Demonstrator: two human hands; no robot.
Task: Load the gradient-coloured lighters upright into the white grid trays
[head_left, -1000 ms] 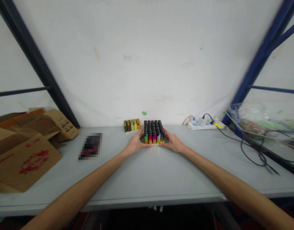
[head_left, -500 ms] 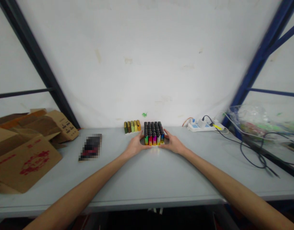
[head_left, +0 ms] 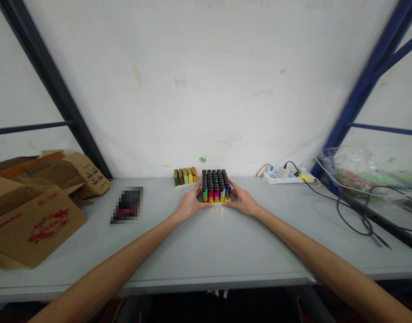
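A block of lighters (head_left: 215, 186) stands upright in close rows on the grey table, black tops up, the front row green, red, pink, whitish and blue. My left hand (head_left: 191, 202) grips its left side, thumb along the front bottom edge. On the right side my right hand (head_left: 242, 200) presses in the same way, its thumb toward the front. Fingertips behind the sides are partly hidden. Just left of the block, near the wall, sits a smaller group of lighters (head_left: 185, 176) in green, brown, yellow and orange; neither hand touches it.
Opened cardboard boxes (head_left: 54, 224) lie at the left, with a pixelated dark flat item (head_left: 127, 205) beside them. A white power strip (head_left: 286, 175) with plugs rests by the wall. Black cable (head_left: 352, 229) and clear plastic bags (head_left: 355, 166) are at the right. The table's front edge (head_left: 212, 284) runs below.
The view has shifted very slightly. Both hands stay on the block of lighters, which keeps its place on the table.
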